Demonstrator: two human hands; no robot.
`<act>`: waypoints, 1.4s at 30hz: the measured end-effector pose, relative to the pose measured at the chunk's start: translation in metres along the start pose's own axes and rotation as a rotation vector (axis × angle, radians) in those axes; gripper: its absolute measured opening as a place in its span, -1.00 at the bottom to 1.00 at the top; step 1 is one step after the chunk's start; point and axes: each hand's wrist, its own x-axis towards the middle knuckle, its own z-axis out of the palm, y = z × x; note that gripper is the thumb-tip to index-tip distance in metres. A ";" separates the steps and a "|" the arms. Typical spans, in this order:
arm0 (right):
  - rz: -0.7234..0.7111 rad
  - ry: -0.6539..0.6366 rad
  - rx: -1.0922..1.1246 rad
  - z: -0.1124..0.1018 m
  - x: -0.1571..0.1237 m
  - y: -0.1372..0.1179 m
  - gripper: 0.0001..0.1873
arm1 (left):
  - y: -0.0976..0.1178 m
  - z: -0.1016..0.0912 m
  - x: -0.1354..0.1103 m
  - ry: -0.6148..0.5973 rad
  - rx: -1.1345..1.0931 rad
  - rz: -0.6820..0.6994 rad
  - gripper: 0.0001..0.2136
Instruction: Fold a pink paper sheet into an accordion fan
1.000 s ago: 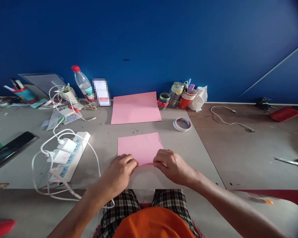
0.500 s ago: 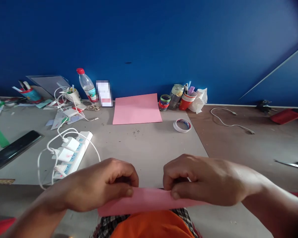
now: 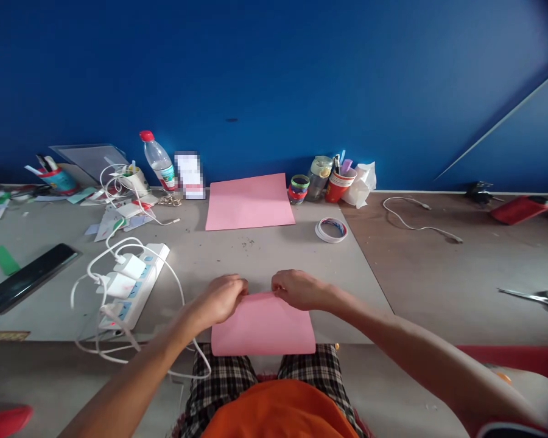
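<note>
A sheet of pink paper lies at the table's front edge, its near end curving over toward my lap. My left hand pinches its far edge on the left. On the right, my right hand grips the same edge, fingers closed, with a short gap between the two hands. Farther back, a second pink sheet rests flat on the table near the blue wall, touched by neither hand.
Left of my arm sits a white power strip with plugs and looping cables, then a black phone. A roll of tape lies ahead right, near a red paper cup. Scissors are far right. A bottle stands at the back.
Both hands have moved forward, away from my body, carrying the pink sheet's far edge onto the table. More of the sheet shows now. The view has shifted slightly.
</note>
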 end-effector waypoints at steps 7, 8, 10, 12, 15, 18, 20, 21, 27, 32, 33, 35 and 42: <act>-0.182 0.297 -0.349 0.037 0.002 0.016 -0.85 | -0.002 0.030 0.003 0.213 0.265 0.057 -0.78; -0.185 0.323 -0.363 0.040 0.001 0.017 -0.84 | -0.001 0.031 0.002 0.222 0.285 0.058 -0.77; -0.191 0.371 -0.373 0.046 -0.001 0.018 -0.84 | 0.001 0.034 0.001 0.233 0.300 0.053 -0.76; -0.203 0.418 -0.387 0.050 -0.002 0.020 -0.85 | 0.002 0.038 0.001 0.255 0.301 0.051 -0.77; -0.233 0.487 -0.420 0.057 -0.002 0.022 -0.84 | 0.000 0.047 0.000 0.319 0.330 0.061 -0.79; -0.245 0.536 -0.437 0.061 -0.002 0.021 -0.83 | -0.003 0.054 0.001 0.370 0.334 0.065 -0.81; -0.256 0.550 -0.438 0.061 -0.003 0.020 -0.81 | -0.003 0.055 0.001 0.382 0.332 0.073 -0.82; -0.266 0.551 -0.439 0.061 -0.003 0.019 -0.81 | -0.003 0.054 0.001 0.380 0.346 0.080 -0.82; -0.329 0.541 -0.482 0.057 -0.002 0.018 -0.78 | 0.005 0.046 -0.001 0.372 0.502 0.178 -0.81; -0.366 0.553 -0.507 0.058 -0.001 0.019 -0.79 | 0.006 0.051 -0.002 0.445 0.557 0.234 -0.80; -0.372 0.554 -0.509 0.058 -0.001 0.019 -0.79 | 0.005 0.053 -0.002 0.458 0.564 0.236 -0.80; -0.382 0.553 -0.510 0.058 -0.001 0.019 -0.78 | 0.006 0.056 -0.003 0.481 0.577 0.233 -0.81; -0.376 0.539 -0.483 0.060 -0.004 0.019 -0.78 | 0.008 0.061 -0.007 0.489 0.584 0.223 -0.82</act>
